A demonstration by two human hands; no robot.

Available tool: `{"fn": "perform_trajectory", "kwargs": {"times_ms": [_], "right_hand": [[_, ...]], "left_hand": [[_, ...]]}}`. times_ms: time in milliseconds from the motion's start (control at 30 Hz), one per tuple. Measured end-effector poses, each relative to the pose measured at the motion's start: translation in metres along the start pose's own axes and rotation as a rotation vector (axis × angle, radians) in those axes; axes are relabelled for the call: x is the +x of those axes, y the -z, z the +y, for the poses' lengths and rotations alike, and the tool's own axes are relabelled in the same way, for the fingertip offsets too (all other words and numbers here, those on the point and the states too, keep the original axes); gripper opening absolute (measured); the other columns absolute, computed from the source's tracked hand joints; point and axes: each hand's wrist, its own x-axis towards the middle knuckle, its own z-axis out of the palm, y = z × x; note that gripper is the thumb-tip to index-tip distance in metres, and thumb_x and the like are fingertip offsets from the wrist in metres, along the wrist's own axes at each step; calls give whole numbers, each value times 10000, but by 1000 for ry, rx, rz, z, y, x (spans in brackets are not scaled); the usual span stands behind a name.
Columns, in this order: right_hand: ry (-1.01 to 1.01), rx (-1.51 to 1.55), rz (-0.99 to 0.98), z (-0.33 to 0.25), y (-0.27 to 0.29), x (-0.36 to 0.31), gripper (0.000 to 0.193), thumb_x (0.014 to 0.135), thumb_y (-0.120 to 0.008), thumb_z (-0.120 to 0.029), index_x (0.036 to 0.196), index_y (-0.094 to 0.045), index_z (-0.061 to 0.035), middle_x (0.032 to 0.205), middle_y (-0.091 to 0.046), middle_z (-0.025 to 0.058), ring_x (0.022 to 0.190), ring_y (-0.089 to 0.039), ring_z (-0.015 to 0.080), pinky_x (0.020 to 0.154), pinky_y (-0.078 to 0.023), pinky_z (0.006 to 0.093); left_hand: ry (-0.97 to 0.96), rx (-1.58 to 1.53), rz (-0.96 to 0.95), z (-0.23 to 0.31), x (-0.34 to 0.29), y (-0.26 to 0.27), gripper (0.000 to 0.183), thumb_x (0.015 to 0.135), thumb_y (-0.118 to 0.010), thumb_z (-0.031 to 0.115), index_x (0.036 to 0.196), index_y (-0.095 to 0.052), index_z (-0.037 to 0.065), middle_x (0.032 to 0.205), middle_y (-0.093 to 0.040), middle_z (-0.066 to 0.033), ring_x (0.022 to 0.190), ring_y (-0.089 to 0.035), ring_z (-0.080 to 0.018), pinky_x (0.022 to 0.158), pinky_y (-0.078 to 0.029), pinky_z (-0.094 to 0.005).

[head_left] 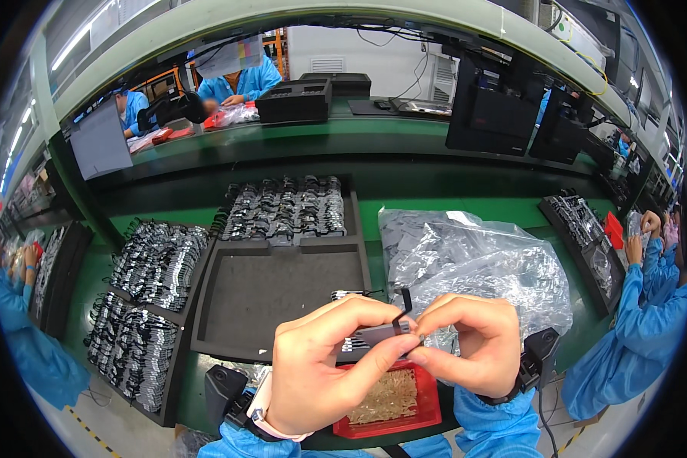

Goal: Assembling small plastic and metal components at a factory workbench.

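Observation:
My left hand (324, 359) grips a small grey rectangular part with a black bent strip (405, 299) sticking up from its end. The fingertips of my right hand (469, 340) are pinched together against that same end, touching my left fingertips. Whatever lies between the right fingers is too small and covered to name. Below both hands stands a red bin (429, 416) with many small pale, see-through pieces (385, 398) in it. A few silver-and-black parts (353, 343) show just behind my left fingers, partly hidden.
Behind my left hand lies a black foam tray (282, 286), its rear section filled with rows of silver-and-black parts (286, 210). Another loaded tray (141, 328) is at left. A clear plastic bag (481, 259) of grey parts covers the right. Co-workers (630, 328) sit on both sides.

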Motion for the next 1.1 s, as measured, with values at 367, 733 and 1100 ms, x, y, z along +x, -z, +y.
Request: {"fn": "perform_trajectory", "kwargs": {"times_ms": [367,733,1100], "right_hand": [[-3,-64,-13,5,0,-1,144,669,-724,-38,766,-623,-3,729,-645,95,663,-639,178,586,-492,264],[-2,-25,28,10,-15,-1,197,677,-728,-66,823,-608,-13,758,-642,82,685,-643,164,623,-491,250],[-56,91,115,11,-15,-5,157,701,-673,17,835,-593,22,813,-643,108,774,-630,151,703,-482,250]], "left_hand": [[-32,99,21,1,2,-1,151,661,-660,-100,790,-584,-76,751,-624,-141,703,-604,-172,636,-479,-265],[-5,30,104,4,2,-2,148,673,-661,-90,773,-563,-43,744,-614,-129,695,-588,-153,635,-468,-259],[-22,-249,86,-6,3,9,150,706,-636,-115,842,-577,-89,840,-616,-157,787,-613,-175,733,-504,-283]]}}
